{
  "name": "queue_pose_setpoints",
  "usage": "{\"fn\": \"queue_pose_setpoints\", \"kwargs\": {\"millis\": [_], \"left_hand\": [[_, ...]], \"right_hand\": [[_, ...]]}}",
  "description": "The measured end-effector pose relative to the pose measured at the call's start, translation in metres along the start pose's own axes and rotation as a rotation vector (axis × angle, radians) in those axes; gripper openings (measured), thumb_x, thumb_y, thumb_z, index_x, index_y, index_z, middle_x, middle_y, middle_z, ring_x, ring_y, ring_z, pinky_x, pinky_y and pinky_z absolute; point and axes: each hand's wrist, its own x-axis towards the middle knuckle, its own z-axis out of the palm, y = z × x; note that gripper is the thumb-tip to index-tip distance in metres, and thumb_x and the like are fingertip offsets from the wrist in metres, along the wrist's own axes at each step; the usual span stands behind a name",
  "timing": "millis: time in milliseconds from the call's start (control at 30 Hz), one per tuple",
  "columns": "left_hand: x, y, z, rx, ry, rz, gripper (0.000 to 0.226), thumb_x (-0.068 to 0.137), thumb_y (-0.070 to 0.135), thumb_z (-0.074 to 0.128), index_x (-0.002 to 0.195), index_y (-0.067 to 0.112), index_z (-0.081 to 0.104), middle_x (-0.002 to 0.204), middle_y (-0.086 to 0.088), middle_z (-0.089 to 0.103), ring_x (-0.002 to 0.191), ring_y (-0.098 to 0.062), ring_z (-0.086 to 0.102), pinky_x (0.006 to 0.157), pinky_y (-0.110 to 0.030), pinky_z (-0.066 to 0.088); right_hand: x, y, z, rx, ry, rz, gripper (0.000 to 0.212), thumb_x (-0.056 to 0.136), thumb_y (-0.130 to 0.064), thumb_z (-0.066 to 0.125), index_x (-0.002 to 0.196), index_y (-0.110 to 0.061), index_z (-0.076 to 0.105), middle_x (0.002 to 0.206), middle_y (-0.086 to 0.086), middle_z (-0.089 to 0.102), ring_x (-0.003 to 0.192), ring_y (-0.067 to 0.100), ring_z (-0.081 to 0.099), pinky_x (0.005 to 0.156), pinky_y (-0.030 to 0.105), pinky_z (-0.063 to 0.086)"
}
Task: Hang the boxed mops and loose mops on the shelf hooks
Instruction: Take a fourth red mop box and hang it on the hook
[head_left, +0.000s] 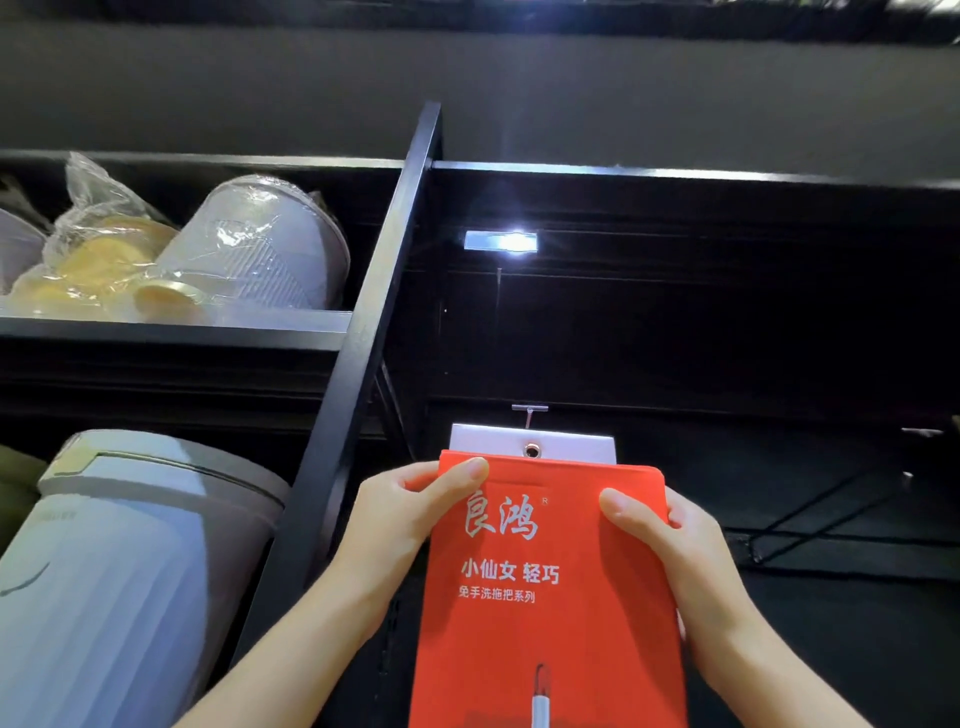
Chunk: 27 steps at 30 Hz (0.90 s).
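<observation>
Both hands hold the red mop box (545, 597) upright by its top corners: the left hand (400, 512) grips its left edge with the thumb laid across the front, and the right hand (670, 540) mirrors it on the right edge. The box's white hang tab (571, 446) with its metal eyelet (531, 450) sits just below the shelf hook (529, 413), right of the black upright post (363, 332).

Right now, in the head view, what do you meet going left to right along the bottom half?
Grey ribbed bin → black shelf upright → left hand → red mop box → right hand
</observation>
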Motion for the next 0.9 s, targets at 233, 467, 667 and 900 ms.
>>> {"fn": "queue_pose_setpoints", "kwargs": {"millis": [233, 467, 667, 900], "left_hand": [[0.014, -0.013, 0.003, -0.025, 0.029, -0.033, 0.038, 0.064, 0.052, 0.072, 0.081, 0.018, 0.077, 0.084, -0.01, 0.077, 0.075, -0.025, 0.075, 0.062, -0.026, 0.057], [0.027, -0.025, 0.004, -0.054, 0.041, -0.022, 0.04, 0.062, 0.051, 0.074, 0.078, 0.014, 0.077, 0.081, -0.012, 0.077, 0.072, -0.025, 0.074, 0.059, -0.023, 0.055], [0.036, -0.029, 0.002, -0.035, 0.053, -0.022, 0.04, 0.061, 0.053, 0.073, 0.074, 0.015, 0.076, 0.08, -0.012, 0.077, 0.07, -0.024, 0.074, 0.058, -0.022, 0.054], [0.048, -0.033, 0.003, -0.026, 0.036, -0.03, 0.042, 0.06, 0.052, 0.073, 0.076, 0.014, 0.077, 0.082, -0.013, 0.077, 0.074, -0.027, 0.074, 0.065, -0.029, 0.056]], "right_hand": [[0.016, 0.013, 0.0, -0.005, 0.005, 0.019, 0.049, 0.049, -0.05, 0.078, 0.085, -0.018, 0.073, 0.087, 0.014, 0.076, 0.074, 0.029, 0.073, 0.065, 0.039, 0.059], [0.028, 0.026, -0.002, 0.014, 0.001, 0.019, 0.049, 0.047, -0.049, 0.078, 0.083, -0.016, 0.074, 0.086, 0.016, 0.075, 0.074, 0.033, 0.073, 0.057, 0.033, 0.056], [0.036, 0.03, -0.001, 0.018, 0.002, 0.032, 0.057, 0.045, -0.046, 0.079, 0.089, -0.01, 0.072, 0.087, 0.018, 0.075, 0.076, 0.036, 0.073, 0.062, 0.037, 0.057], [0.046, 0.033, -0.003, 0.0, -0.001, 0.011, 0.059, 0.044, -0.048, 0.079, 0.091, -0.013, 0.073, 0.088, 0.015, 0.076, 0.077, 0.032, 0.073, 0.059, 0.031, 0.056]]}}
